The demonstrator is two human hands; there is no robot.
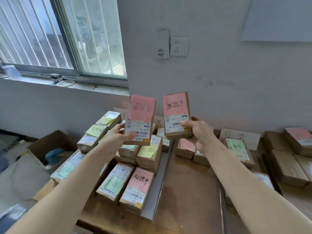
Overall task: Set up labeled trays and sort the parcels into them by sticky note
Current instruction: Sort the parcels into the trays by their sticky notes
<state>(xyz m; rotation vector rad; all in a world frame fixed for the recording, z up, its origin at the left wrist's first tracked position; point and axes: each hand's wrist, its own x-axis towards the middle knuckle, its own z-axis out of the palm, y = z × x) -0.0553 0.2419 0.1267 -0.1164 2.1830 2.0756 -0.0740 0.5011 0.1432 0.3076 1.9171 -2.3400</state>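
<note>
Right, we hold two parcels up against the wall: left hand (116, 137) grips the left parcel (141, 130) by its bottom end, right hand (199, 132) grips the right parcel (177, 122) at its 3 o'clock, both topped with pink notes (141, 107). Metal tray (157, 188) of stacked parcels (138, 184) sits at 6 o'clock.

— What is the desk carrying on your feed?
— I see a wooden desk (189, 191) with a grey tray (152, 205) on its left half. Parcels (140, 184) are stacked in it, with pink, yellow and green notes on top.
— And to the right?
— The dark rim of a second tray (222, 208), then plain brown parcels (287, 171) at the far right. White paper cards (239, 136) stand along the back. I can't tell whether the two small parcels (184, 149) in the middle sit in a tray.
</note>
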